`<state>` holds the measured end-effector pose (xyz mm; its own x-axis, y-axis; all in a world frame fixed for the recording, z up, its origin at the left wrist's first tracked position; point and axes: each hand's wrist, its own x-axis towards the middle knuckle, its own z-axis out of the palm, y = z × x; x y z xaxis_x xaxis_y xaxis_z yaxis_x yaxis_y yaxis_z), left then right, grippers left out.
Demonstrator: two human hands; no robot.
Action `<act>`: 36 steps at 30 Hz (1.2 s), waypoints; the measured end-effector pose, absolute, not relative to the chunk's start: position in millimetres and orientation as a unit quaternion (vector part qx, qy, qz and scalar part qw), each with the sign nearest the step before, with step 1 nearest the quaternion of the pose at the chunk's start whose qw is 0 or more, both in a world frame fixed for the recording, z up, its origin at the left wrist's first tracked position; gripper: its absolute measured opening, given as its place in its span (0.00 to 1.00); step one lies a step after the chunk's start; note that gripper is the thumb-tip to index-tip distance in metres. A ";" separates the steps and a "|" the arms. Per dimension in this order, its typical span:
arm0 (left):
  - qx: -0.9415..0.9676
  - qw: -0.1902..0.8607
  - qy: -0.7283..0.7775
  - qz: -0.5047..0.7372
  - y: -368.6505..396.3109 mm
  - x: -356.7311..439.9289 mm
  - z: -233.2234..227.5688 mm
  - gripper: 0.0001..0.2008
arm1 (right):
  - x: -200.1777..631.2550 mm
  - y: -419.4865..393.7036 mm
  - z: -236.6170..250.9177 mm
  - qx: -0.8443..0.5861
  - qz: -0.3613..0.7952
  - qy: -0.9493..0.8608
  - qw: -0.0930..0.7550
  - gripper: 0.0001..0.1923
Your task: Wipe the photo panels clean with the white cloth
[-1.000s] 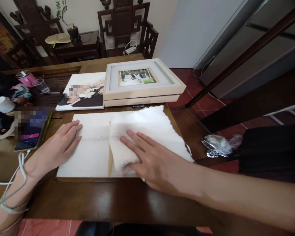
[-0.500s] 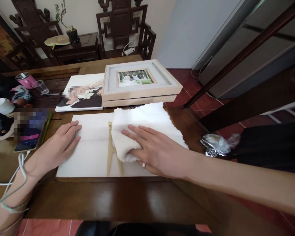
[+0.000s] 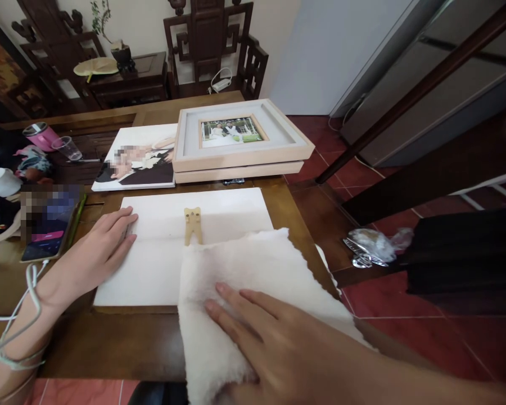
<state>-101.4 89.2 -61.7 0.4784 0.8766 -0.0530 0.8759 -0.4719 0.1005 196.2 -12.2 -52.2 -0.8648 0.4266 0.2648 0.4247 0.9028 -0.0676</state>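
Observation:
A white flat panel (image 3: 156, 225) lies on the wooden table, with a small light wooden folding stand (image 3: 193, 222) at its middle. The stand's lower legs are hidden under a white cloth (image 3: 257, 259) with ragged edges. My right hand (image 3: 270, 343) grips this cloth, its fingers on top and the thumb tucked out of sight beneath a fold. The cloth covers the panel's near right part and hangs over the near table edge. On the panel's left edge rests my left hand (image 3: 109, 242), flat and open, holding nothing.
Two stacked wooden photo frames (image 3: 240, 163) and a photo panel (image 3: 139, 163) lie behind the white panel. To the left are a phone (image 3: 46, 236) on a white cable, a white cup (image 3: 2, 181), a pink mug (image 3: 41, 135) and a clear plastic cup (image 3: 69, 147).
My right hand has drawn the cloth toward me, uncovering the panel's far right part and covering the stand's lower legs. My left hand stays in place.

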 end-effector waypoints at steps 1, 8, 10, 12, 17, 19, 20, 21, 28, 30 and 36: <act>0.859 0.053 0.509 0.006 89.4 -101.7 -62.2 0.24 | 197.5 -13.0 -50.0 -0.225 0.017 -0.965 0.135 0.12; 0.861 0.043 0.506 0.005 89.7 -103.4 -65.8 0.26 | 199.5 -6.8 -42.9 -0.225 0.112 -0.966 0.059 0.06; 0.862 0.040 0.505 0.007 89.8 -104.1 -66.0 0.26 | 200.3 5.5 -45.8 -0.224 0.101 -0.969 0.034 0.07; 0.863 0.037 0.503 0.008 89.9 -105.0 -66.1 0.26 | 201.4 17.4 -49.1 -0.237 0.078 -0.968 0.024 0.11; 0.865 0.036 0.501 0.009 89.5 -105.7 -65.8 0.27 | 196.9 15.1 -54.4 -0.228 0.013 -0.972 0.061 0.04; 0.865 0.035 0.501 0.010 89.5 -105.2 -66.0 0.26 | 193.1 3.1 -56.3 -0.215 -0.007 -0.973 0.088 0.08; 0.865 0.035 0.501 0.010 89.7 -105.1 -66.3 0.26 | 191.6 -2.9 -57.4 -0.212 -0.013 -0.972 0.100 0.10; 0.864 0.034 0.501 0.010 89.9 -105.0 -66.7 0.26 | 190.6 -8.4 -58.6 -0.212 -0.017 -0.971 0.109 0.10; 0.864 0.036 0.502 0.006 91.0 -106.7 -67.9 0.26 | 190.4 -22.5 -63.3 -0.254 -0.029 -0.951 0.172 0.18; 0.864 0.037 0.502 0.007 90.9 -107.3 -67.9 0.26 | 189.6 -22.4 -62.7 -0.264 -0.036 -0.946 0.187 0.19; 0.867 0.040 0.497 0.015 91.3 -109.1 -68.6 0.25 | 187.2 -22.3 -61.3 -0.270 -0.051 -0.941 0.198 0.22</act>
<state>-109.1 91.3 -68.6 0.5050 0.8630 -0.0133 0.8605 -0.5022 0.0852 187.2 -22.3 -61.3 -0.7752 0.4884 0.4006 0.5291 0.8485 -0.0105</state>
